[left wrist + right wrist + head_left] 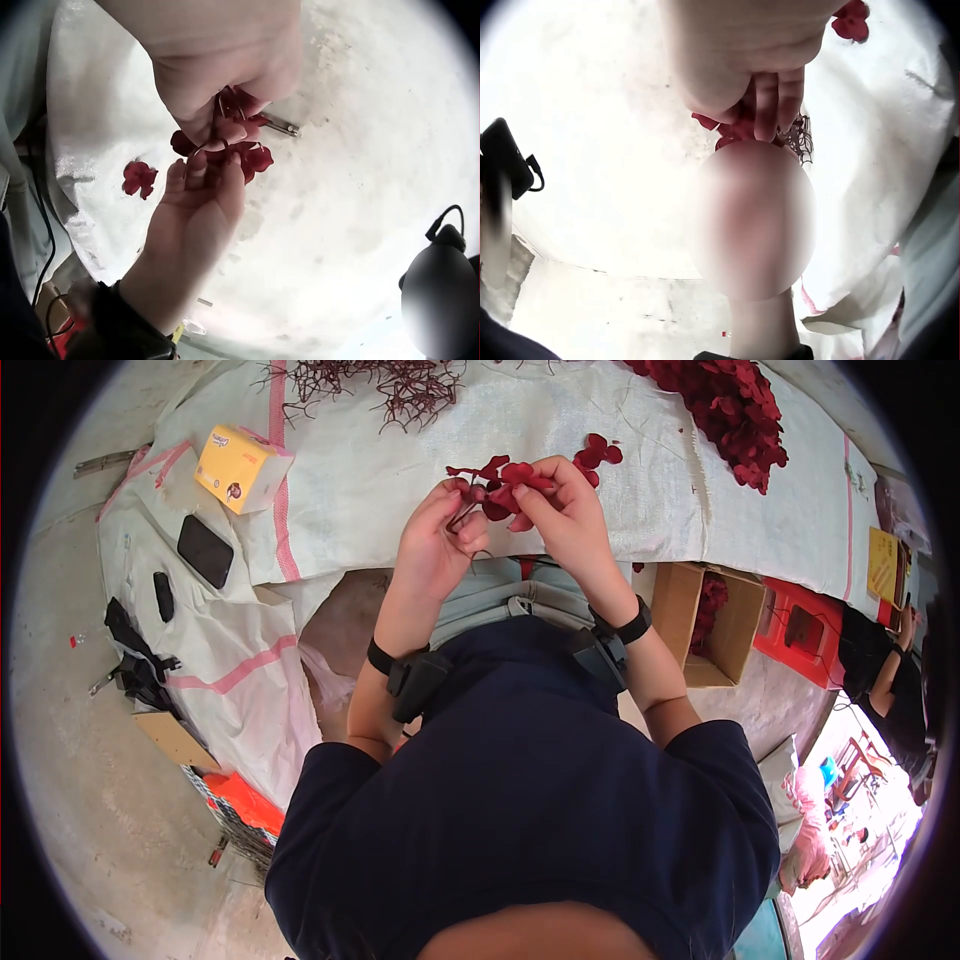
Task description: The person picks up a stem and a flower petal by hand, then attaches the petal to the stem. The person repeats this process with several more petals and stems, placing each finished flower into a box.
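Over the table edge, my left hand [437,538] pinches a thin dark stem [462,515] carrying dark red petals. My right hand [572,520] has thumb and fingers on a red petal cluster [513,482] at the same stem. In the left wrist view the fingertips of both hands meet around the petals [257,159]. A blur covers much of the left hand in the right wrist view, where red petals [737,129] show below my right hand [754,49]. Close beside the right hand lies a loose red petal cluster [597,452] on the white sheet.
White woven sheeting [640,510] covers the table. A tangle of dark stems [400,390] lies at the back left, and a heap of red petals [735,420] at the back right. At left are a yellow packet [232,468] and a phone [205,550]. An open cardboard box [680,610] stands below the edge.
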{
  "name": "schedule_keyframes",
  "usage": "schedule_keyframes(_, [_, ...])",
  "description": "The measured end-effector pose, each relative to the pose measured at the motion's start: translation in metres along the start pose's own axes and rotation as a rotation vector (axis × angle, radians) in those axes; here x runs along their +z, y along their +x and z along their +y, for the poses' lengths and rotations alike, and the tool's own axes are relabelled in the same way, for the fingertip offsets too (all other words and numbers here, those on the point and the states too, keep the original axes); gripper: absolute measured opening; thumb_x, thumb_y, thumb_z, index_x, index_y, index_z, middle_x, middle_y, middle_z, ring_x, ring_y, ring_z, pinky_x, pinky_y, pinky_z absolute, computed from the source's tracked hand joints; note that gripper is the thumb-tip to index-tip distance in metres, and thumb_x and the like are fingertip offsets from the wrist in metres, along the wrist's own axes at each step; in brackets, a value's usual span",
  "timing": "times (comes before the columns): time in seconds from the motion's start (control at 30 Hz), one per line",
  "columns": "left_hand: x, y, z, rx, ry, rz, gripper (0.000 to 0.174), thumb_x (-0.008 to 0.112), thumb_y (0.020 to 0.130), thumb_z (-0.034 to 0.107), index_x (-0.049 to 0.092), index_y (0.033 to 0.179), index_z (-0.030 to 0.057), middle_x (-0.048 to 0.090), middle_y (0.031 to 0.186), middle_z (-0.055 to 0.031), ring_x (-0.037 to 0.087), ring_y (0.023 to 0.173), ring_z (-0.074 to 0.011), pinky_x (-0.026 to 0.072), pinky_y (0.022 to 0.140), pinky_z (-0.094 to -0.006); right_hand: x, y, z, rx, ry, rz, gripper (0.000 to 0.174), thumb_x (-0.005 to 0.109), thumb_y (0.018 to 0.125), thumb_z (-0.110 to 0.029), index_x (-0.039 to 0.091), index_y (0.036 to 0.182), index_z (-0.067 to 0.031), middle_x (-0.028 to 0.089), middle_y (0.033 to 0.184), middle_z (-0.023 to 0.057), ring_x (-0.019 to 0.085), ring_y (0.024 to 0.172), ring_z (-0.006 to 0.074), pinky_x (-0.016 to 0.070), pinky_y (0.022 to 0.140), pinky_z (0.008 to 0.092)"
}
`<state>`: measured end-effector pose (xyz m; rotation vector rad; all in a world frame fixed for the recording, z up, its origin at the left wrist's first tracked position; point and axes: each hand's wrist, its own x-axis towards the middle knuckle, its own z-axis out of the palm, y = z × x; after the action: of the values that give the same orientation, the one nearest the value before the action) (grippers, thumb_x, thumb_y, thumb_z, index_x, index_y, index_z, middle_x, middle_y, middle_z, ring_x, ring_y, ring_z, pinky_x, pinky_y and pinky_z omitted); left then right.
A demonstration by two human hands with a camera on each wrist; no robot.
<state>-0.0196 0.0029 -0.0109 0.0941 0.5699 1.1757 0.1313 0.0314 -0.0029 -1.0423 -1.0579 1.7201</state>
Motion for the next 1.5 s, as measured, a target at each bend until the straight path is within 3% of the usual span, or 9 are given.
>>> schedule_keyframes(0.3, [0.015, 0.002, -0.009, 0.095, 0.178, 0.109, 0.021, 0.036, 0.082, 0.004, 0.037, 0.103, 0.0037, 0.049, 0.09, -0.0077, 0.04, 0.055, -0.0117, 0.033, 0.048, -0.0245, 0.007, -0.003, 0.006, -0.096, -0.193, 0.016, 0.018, 0.055, 0.074, 0.0, 0.048, 0.091, 0.0021, 0.057, 0.083, 0.0074, 0.055, 0.073, 0.0103, 0.0473, 0.062, 0.0215])
schedule_keyframes(0.43, [0.015, 0.005, -0.014, 0.201, 0.426, 0.17, 0.022, 0.04, 0.081, 0.001, 0.038, 0.103, 0.0018, 0.049, 0.089, -0.0074, 0.045, 0.059, -0.0114, 0.0363, 0.05, -0.0235, 0.006, 0.0, 0.009, -0.055, -0.122, 0.075, 0.016, 0.056, 0.074, 0.001, 0.051, 0.089, 0.0026, 0.057, 0.082, 0.0065, 0.055, 0.073, 0.01, 0.0473, 0.062, 0.0212])
schedule_keyframes(0.53, [0.015, 0.006, -0.016, 0.296, 0.811, 0.245, 0.022, 0.047, 0.078, -0.001, 0.043, 0.1, -0.0005, 0.052, 0.084, -0.005, 0.05, 0.063, -0.0097, 0.0399, 0.054, -0.0215, 0.004, 0.0, 0.008, -0.068, -0.124, 0.076, 0.014, 0.056, 0.074, 0.001, 0.052, 0.087, 0.0027, 0.057, 0.081, 0.0057, 0.055, 0.073, 0.01, 0.0471, 0.061, 0.0209])
schedule_keyframes(0.67, [0.013, 0.007, -0.01, 0.323, 0.878, 0.121, 0.016, 0.052, 0.076, -0.001, 0.05, 0.092, -0.0023, 0.055, 0.079, -0.0033, 0.052, 0.066, -0.0079, 0.0418, 0.057, -0.0204, 0.003, 0.002, 0.007, -0.07, -0.141, 0.061, 0.013, 0.055, 0.074, 0.001, 0.053, 0.086, 0.0029, 0.057, 0.081, 0.0055, 0.056, 0.071, 0.0102, 0.0469, 0.06, 0.0205])
schedule_keyframes(0.87, [0.012, 0.007, -0.008, 0.382, 0.868, 0.203, 0.011, 0.052, 0.075, -0.001, 0.053, 0.086, -0.003, 0.056, 0.074, -0.0028, 0.051, 0.065, -0.0068, 0.0414, 0.057, -0.0198, 0.002, 0.005, -0.002, 0.071, -0.146, 0.026, 0.012, 0.055, 0.076, -0.001, 0.053, 0.087, 0.0034, 0.058, 0.081, 0.0064, 0.056, 0.066, 0.0104, 0.0469, 0.059, 0.0205])
schedule_keyframes(1.0, [0.016, 0.005, -0.005, 0.355, 0.787, 0.241, 0.008, 0.051, 0.074, -0.001, 0.053, 0.081, -0.0028, 0.056, 0.072, -0.0033, 0.051, 0.063, -0.0072, 0.0412, 0.056, -0.0194, -0.001, 0.006, 0.004, 0.142, 0.081, 0.001, 0.013, 0.054, 0.077, -0.003, 0.053, 0.088, 0.0039, 0.058, 0.081, 0.0068, 0.056, 0.063, 0.0103, 0.0473, 0.058, 0.0207])
schedule_keyframes(1.07, [0.019, 0.004, -0.003, 0.266, 0.687, 0.239, 0.006, 0.051, 0.074, -0.002, 0.052, 0.079, -0.0024, 0.056, 0.07, -0.0035, 0.051, 0.061, -0.0074, 0.041, 0.054, -0.0192, 0.001, 0.006, 0.006, 0.079, 0.002, 0.035, 0.014, 0.054, 0.078, -0.004, 0.053, 0.09, 0.004, 0.058, 0.081, 0.0067, 0.056, 0.064, 0.0102, 0.0475, 0.057, 0.0208])
schedule_keyframes(1.37, [0.031, -0.002, -0.007, 0.313, 0.717, 0.317, 0.004, 0.05, 0.074, 0.0, 0.052, 0.078, -0.0017, 0.055, 0.068, -0.0038, 0.05, 0.057, -0.0074, 0.0391, 0.049, -0.0188, 0.004, 0.0, 0.0, -0.095, -0.347, 0.017, 0.016, 0.05, 0.082, -0.007, 0.052, 0.093, 0.0038, 0.058, 0.081, 0.006, 0.055, 0.066, 0.0091, 0.0477, 0.056, 0.0208])
schedule_keyframes(1.5, [0.035, -0.004, -0.008, 0.324, 0.712, 0.342, 0.005, 0.05, 0.074, -0.001, 0.052, 0.078, -0.0014, 0.055, 0.068, -0.0038, 0.049, 0.056, -0.0067, 0.0382, 0.048, -0.0182, 0.006, -0.002, -0.005, -0.101, -0.25, 0.021, 0.014, 0.049, 0.081, -0.006, 0.051, 0.092, 0.0039, 0.058, 0.079, 0.0062, 0.055, 0.065, 0.0087, 0.0476, 0.056, 0.021])
